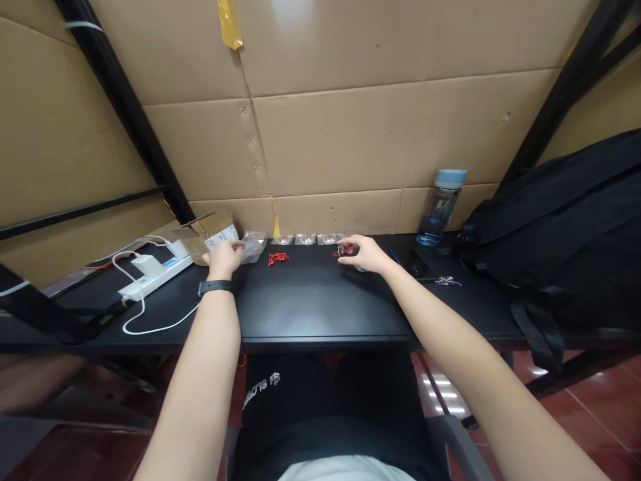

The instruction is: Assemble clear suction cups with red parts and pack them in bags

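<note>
My left hand (pixel 224 258), with a dark band on its wrist, is at the front of an open cardboard box (pixel 197 237). Its thumb side meets a crumpled clear plastic bag (pixel 254 246); the other fingers are mostly hidden, so their grip does not show. My right hand (pixel 364 254) is curved in a C, thumb and fingers apart, around some small red and dark pieces (pixel 347 249) whose kind I cannot make out. Between the hands lies a little pile of small red pieces (pixel 278 258). Several flat clear packets (pixel 305 239) with round shiny contents line the back edge.
The black desk (pixel 310 300) backs onto a cardboard wall. A white power strip (pixel 157 277) with cables is at left. At right are a blue-lidded water bottle (pixel 439 208), a dark phone (pixel 416 263), a keyring (pixel 447 281) and a large black backpack (pixel 561 234).
</note>
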Motion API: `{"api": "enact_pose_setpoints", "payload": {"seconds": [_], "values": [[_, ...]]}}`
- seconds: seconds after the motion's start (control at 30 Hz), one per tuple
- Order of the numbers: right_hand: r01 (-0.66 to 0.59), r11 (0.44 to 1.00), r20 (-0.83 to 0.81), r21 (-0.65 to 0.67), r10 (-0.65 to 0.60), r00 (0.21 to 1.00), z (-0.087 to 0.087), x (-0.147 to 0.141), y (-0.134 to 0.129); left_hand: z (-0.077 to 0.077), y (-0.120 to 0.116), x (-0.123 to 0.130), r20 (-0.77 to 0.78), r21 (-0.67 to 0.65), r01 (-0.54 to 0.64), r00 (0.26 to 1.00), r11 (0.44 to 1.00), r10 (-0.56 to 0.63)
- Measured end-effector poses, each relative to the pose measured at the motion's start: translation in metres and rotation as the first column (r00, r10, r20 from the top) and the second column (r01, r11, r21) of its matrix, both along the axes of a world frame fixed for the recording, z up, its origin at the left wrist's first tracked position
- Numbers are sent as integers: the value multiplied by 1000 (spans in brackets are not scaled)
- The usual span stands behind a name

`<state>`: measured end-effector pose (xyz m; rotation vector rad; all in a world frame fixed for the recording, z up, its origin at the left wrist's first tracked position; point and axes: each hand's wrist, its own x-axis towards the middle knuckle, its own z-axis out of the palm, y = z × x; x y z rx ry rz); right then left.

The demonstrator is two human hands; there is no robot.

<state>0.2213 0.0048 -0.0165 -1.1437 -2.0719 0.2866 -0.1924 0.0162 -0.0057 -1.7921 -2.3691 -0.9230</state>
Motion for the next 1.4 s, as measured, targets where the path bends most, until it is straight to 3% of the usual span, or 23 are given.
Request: {"api": "enact_pose_setpoints", "payload": {"seconds": [0.07,0.17,0.23,0.3,0.37,0.47,0.53,0.6,0.7,0.77,0.87,0.97,1.17,1.4], "values": [[0,1000,-1,-1,0,1000,0,0,0,3,-4,4,25,189,-56,998,980,52],[-4,1000,0,-3,4,1000,1,-1,-1,12,-10,10,71,410,-122,992,904,102],[-6,1000,-1,3,6,1000,3,-2,-2,18,-14,19,46,499,-87,996,862,74],[-9,1000,0,18,9,1000,5,-2,-4,22,-17,34,-45,525,42,999,850,-22],[-15,999,-4,31,15,1000,7,-2,-5,23,-20,58,-201,466,257,963,846,-182],[-18,999,-22,41,19,1000,8,0,-5,16,-27,106,-458,226,607,756,762,-467],[-6,999,-35,46,8,999,8,3,-5,7,-33,136,-533,82,719,617,690,-579],[8,999,-42,44,-7,999,8,5,-4,-1,-38,156,-506,-69,779,511,623,-695],[20,999,-42,42,-19,999,8,6,-3,-8,-41,161,-309,-212,820,459,531,-833],[20,999,-47,34,-19,999,9,7,-4,-8,-39,153,-227,-218,832,465,510,-856],[24,1000,-50,9,-24,998,12,6,-7,-7,-35,142,-245,-225,840,441,493,-863],[31,999,-27,-4,-32,999,16,5,-12,-7,-34,141,-247,-330,831,382,448,-890],[11,997,75,-80,-5,997,23,4,-21,-6,-43,151,-235,-469,758,388,453,-891],[29,990,189,-135,-3,982,28,-2,-29,-1,-51,155,-219,-505,736,396,451,-892]]}}
